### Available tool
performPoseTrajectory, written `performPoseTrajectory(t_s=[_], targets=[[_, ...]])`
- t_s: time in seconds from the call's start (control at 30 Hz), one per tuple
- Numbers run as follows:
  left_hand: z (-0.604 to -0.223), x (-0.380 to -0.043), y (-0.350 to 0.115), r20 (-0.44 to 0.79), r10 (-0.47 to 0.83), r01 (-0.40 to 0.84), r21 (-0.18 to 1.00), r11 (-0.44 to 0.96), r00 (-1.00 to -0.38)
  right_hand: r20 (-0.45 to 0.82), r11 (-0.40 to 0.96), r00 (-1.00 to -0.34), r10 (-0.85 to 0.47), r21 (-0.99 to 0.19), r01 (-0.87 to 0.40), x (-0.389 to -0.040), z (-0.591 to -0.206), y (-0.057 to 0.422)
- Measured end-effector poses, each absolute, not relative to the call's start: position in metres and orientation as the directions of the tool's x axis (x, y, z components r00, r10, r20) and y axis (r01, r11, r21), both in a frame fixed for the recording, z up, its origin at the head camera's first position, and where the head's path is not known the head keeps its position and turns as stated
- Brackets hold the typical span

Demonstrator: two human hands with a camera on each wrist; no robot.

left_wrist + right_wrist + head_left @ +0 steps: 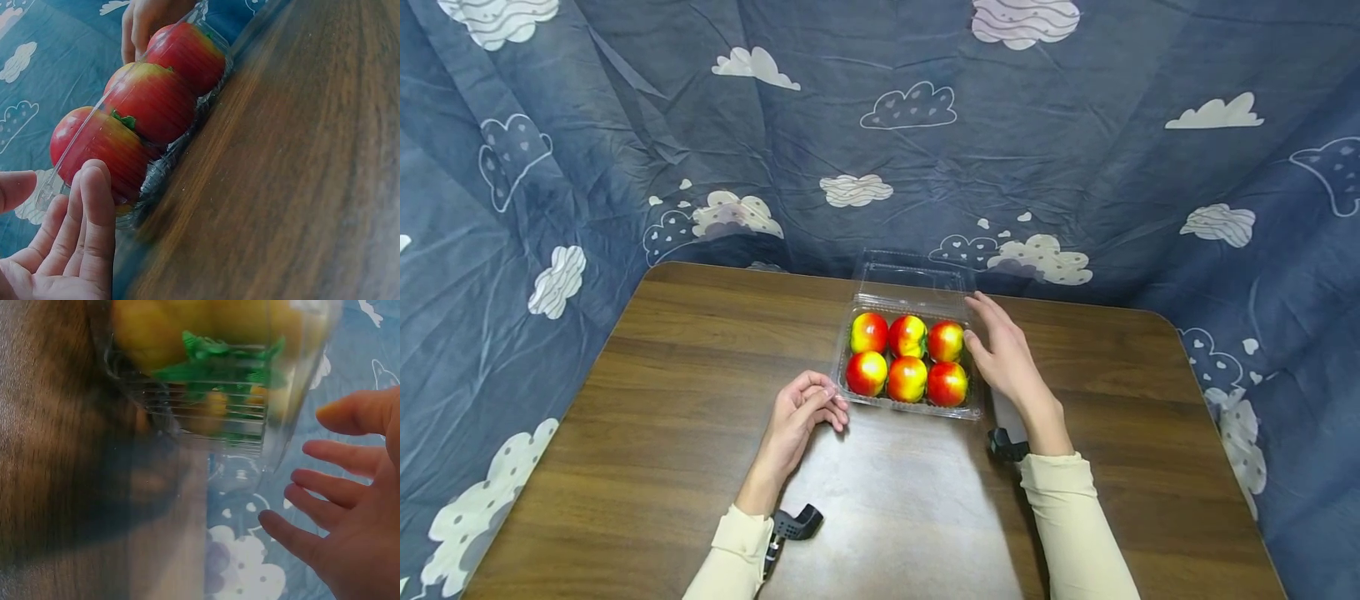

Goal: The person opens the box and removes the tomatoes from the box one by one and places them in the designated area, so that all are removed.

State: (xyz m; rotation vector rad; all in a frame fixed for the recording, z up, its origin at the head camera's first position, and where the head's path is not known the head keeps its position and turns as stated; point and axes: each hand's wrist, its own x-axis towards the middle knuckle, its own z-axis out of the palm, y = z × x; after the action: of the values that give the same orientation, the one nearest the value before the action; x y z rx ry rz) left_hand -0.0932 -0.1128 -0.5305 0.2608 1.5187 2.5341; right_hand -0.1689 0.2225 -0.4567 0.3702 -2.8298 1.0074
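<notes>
A clear plastic clamshell box [982, 400] stands on the table, holding several red-and-yellow fruits [907, 379] that look like apples, in two rows. Its hinged lid [913, 273] is folded back toward the curtain. At the box's front left corner is my left hand [801, 412], fingers loosely bent. In the left wrist view its fingertips overlap the box's end by the nearest fruit [103, 150]. My right hand [1003, 354] is beside the right wall, fingers spread. The right wrist view shows a gap between those fingers [337, 487] and the box, where green leaves [219, 365] show through.
The brown wooden table [700, 333] extends to both sides of the box and in front of it. A blue curtain [820, 133] with white clouds hangs behind the table and along its sides. Black camera mounts [799, 522] are strapped at both wrists.
</notes>
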Motion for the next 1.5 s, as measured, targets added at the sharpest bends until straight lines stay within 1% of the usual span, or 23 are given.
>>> performPoseTrajectory(t_s=[0.17,0.37,0.5,0.67,0.9,1.1,1.3,1.5], targets=[[-0.528,-0.097,-0.114,0.043,0.221,-0.06,0.898,-0.437,-0.974,0.213,0.743,-0.958,-0.193,-0.606,-0.284,-0.164,-0.452,0.22],[-0.524,-0.109,-0.117,0.042,0.154,-0.025,0.914,-0.405,-0.987,0.257,0.719,-0.94,-0.224,-0.608,-0.338,-0.159,-0.449,0.215],[-0.524,-0.12,-0.119,0.058,0.117,0.007,0.918,-0.396,-0.991,0.281,0.709,-0.928,-0.245,-0.601,-0.369,-0.155,-0.447,0.212],[-0.524,-0.132,-0.119,0.081,0.085,0.04,0.911,-0.411,-0.993,0.282,0.703,-0.924,-0.257,-0.602,-0.379,-0.15,-0.444,0.208],[-0.524,-0.147,-0.117,0.102,0.081,0.063,0.921,-0.384,-0.992,0.301,0.699,-0.909,-0.287,-0.583,-0.414,-0.144,-0.445,0.203],[-0.525,-0.158,-0.117,0.146,0.098,0.101,0.926,-0.363,-0.984,0.272,0.7,-0.915,-0.297,-0.591,-0.402,-0.142,-0.445,0.198],[-0.527,-0.168,-0.118,0.192,0.138,0.133,0.928,-0.348,-0.972,0.266,0.697,-0.909,-0.321,-0.584,-0.417,-0.143,-0.446,0.194],[-0.531,-0.174,-0.115,0.204,0.143,0.151,0.937,-0.317,-0.968,0.261,0.7,-0.908,-0.328,-0.579,-0.419,-0.141,-0.445,0.19]])
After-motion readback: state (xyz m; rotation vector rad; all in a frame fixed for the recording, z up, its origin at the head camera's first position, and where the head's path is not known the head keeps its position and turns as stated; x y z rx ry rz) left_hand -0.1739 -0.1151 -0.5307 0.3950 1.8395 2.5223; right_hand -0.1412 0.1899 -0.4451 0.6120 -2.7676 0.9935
